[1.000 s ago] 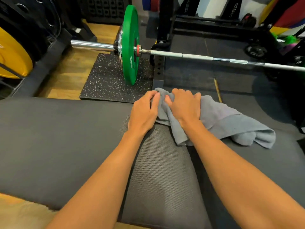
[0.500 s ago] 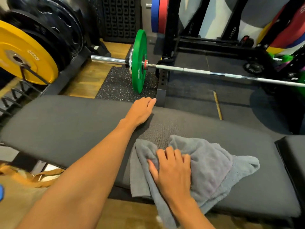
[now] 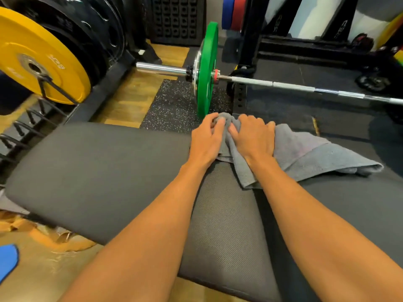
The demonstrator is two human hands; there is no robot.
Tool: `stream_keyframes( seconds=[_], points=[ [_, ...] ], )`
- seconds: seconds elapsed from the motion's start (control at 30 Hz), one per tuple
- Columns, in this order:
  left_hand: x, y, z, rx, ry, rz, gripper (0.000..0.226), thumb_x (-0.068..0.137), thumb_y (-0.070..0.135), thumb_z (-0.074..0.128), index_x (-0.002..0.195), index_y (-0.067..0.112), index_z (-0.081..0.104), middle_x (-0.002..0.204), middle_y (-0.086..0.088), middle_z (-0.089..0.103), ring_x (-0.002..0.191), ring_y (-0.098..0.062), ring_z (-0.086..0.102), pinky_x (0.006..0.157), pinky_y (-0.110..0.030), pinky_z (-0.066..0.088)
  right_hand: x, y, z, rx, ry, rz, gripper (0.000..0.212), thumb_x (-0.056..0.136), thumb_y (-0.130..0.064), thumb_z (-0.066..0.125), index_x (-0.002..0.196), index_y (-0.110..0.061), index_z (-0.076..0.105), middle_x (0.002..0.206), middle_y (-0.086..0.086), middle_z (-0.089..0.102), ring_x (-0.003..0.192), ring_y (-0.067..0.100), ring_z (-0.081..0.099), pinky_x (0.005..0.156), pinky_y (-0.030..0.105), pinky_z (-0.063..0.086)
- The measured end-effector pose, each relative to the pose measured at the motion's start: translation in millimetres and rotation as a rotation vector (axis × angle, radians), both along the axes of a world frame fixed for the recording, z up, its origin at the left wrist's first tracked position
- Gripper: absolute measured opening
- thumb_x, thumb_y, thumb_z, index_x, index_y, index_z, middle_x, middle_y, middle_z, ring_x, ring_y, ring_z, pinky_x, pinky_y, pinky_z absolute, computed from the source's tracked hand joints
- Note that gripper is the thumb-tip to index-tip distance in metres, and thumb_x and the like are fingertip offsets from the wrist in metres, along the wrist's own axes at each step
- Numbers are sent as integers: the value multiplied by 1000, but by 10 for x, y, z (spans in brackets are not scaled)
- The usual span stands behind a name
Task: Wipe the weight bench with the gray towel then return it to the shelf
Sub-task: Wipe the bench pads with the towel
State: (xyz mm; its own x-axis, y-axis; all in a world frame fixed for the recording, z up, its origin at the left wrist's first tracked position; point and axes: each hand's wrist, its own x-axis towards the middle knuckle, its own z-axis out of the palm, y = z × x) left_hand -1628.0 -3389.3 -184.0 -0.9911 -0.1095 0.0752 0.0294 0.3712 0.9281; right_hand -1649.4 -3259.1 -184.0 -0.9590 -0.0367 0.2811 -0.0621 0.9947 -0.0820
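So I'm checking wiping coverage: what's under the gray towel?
The gray towel lies on the weight bench pad, both hands pressing its far end. The pad beneath is covered.

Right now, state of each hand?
Left hand: fingers curled, pinching the gray towel at the bench's far edge.
Right hand: pressed palm-down on the towel, fingers bent into it.

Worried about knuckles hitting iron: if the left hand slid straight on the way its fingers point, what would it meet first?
Probably the green plate. The left hand points across the bench's far edge, fingertips on the gray towel, with the plate directly beyond. How far off it stands is unclear from this view.
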Motion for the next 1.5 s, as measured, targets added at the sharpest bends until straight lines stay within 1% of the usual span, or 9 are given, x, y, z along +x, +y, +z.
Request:
stream_keyframes(
  seconds=[0.17, 0.4, 0.57, 0.7, 0.87, 1.1, 1.3, 1.4, 1.5],
  points=[
    [121, -93, 153, -34, -62, -73, 29, 98, 35, 46, 107, 14, 65, 105, -4, 68, 101, -19, 61, 82, -27, 42, 994, -155, 37, 14, 181, 20, 31, 91, -46, 47, 83, -16, 56, 79, 8, 59, 74, 31, 56, 66, 40, 32],
    [187, -991, 176, -503, 16, -183, 40, 101, 34, 37, 66, 15, 42, 71, -2, 48, 72, -29, 52, 65, -38, 38, 2384, -619, 26, 47, 92, 120, 28, 90, -47, 49, 79, -23, 58, 74, 1, 53, 66, 24, 50, 62, 38, 31],
    [-88, -1358, -29, -670, 80, -170, 47, 101, 35, 38, 64, 10, 51, 67, -13, 61, 67, -35, 55, 79, -43, 43, 1629, -756, -40, 52, 164, 97, 31, 91, -46, 49, 77, -20, 59, 71, 2, 55, 66, 28, 52, 63, 39, 31],
    [-157, -1343, -100, -685, 109, -101, 48, 101, 34, 37, 58, 15, 44, 62, -8, 54, 64, -31, 47, 68, -38, 31, 628, -909, -98, 27, 183, 62, 30, 92, -44, 48, 80, -18, 56, 73, 5, 58, 70, 28, 53, 65, 40, 29],
    [-96, -1364, -26, -603, 80, -32, 49, 100, 29, 37, 52, 19, 31, 62, -9, 52, 63, -34, 49, 59, -35, 28, -169, -982, 23, 22, -40, 51, 34, 98, -46, 40, 91, -17, 56, 92, 8, 63, 88, 33, 57, 80, 46, 33],
    [-48, -1330, 5, -558, 53, -41, 39, 96, 25, 38, 59, 13, 42, 74, -21, 64, 72, -38, 56, 65, -43, 42, 1022, -989, 3, 48, 141, 85, 30, 89, -47, 49, 84, -18, 57, 78, 6, 58, 73, 28, 52, 66, 39, 28],
    [-29, -1856, 50, -739, 78, -71, 39, 99, 24, 34, 61, 13, 37, 70, -18, 59, 70, -40, 53, 64, -39, 28, 2062, -1188, 44, 58, 106, 121, 28, 91, -45, 54, 81, -19, 57, 76, 4, 54, 71, 27, 51, 65, 40, 32],
    [-48, -2144, 35, -791, 83, -82, 38, 98, 23, 33, 64, 12, 44, 71, -16, 62, 69, -38, 55, 64, -40, 33, 2175, -1335, 35, 82, 117, 139, 28, 91, -45, 53, 79, -19, 58, 75, 3, 54, 70, 26, 51, 65, 39, 31],
    [-72, -2250, -48, -731, 90, -94, 40, 98, 26, 29, 61, 15, 41, 65, -11, 58, 66, -36, 52, 72, -46, 40, 1571, -1456, -32, 76, 160, 110, 29, 90, -44, 50, 78, -19, 57, 72, 5, 56, 70, 30, 54, 65, 42, 32]
  ],
)
